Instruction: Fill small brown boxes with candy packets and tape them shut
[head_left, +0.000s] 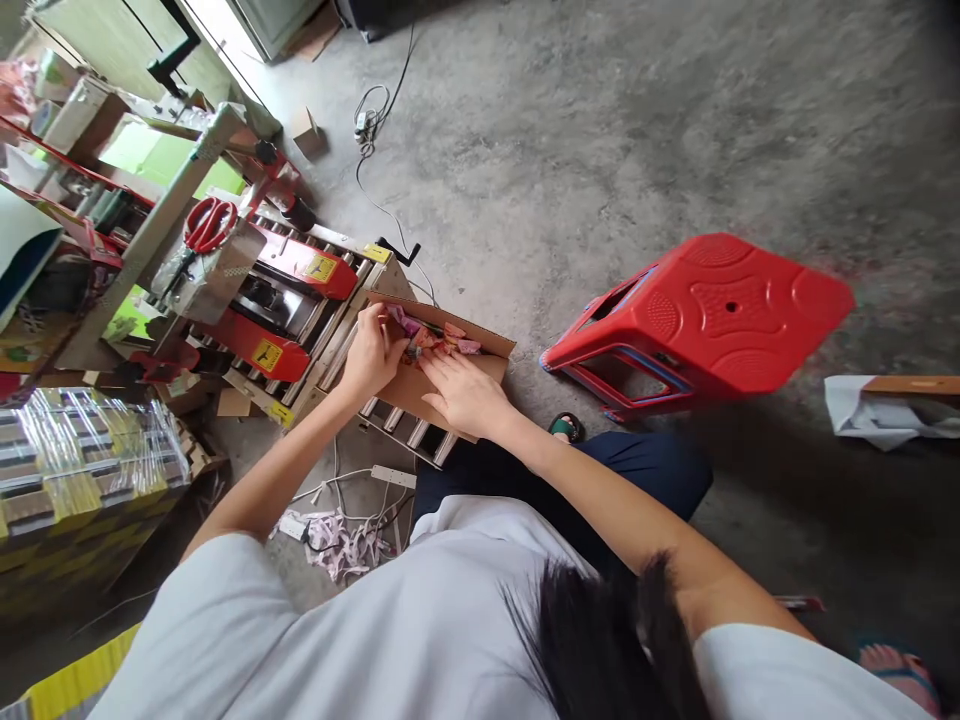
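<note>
A shallow open cardboard box (pixel 491 365) rests on the end of a roller conveyor (pixel 420 430) in front of me. Inside lie small crumpled-looking pieces in pink, red and purple (pixel 453 337), too small to make out their kind. My left hand (pixel 371 355) is curled over the box's left end, its thumb toward the contents. Flat and with fingers stretched out, my right hand (pixel 469 392) lies on the contents and the near side of the box. Its fingertips are close to the left thumb.
A taping machine with red side guides (pixel 330 275) stands left on the conveyor, with red-handled scissors (pixel 211 224) on it. A red plastic stool (pixel 739 305) is at the right. Cables and a power strip (pixel 394 477) lie on the floor. Plastic-wrapped stacked cartons (pixel 82 460) are at left.
</note>
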